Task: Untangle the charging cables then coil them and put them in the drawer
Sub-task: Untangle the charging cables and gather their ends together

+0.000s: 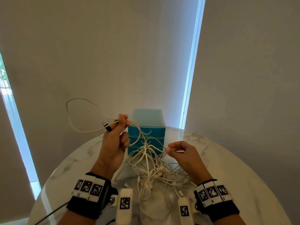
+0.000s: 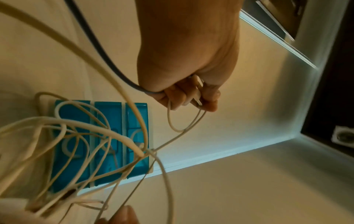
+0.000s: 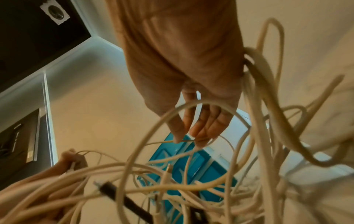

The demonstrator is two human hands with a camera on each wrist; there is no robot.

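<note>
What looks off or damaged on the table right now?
Nothing looks damaged. The white cables are still one knotted heap on the table, strands draped across the closed drawers. The left hand holds some lifted; the right hand pinches one strand.

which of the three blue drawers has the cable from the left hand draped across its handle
The top drawer: the white cable pinched in the left hand arcs down beside its handle. The lower two sit behind the tangled pile.

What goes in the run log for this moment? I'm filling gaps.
stage: untangling | left hand: grips cable loop raised | right hand: pinches a strand | cable tangle: on table | drawer unit: drawers shut
</note>
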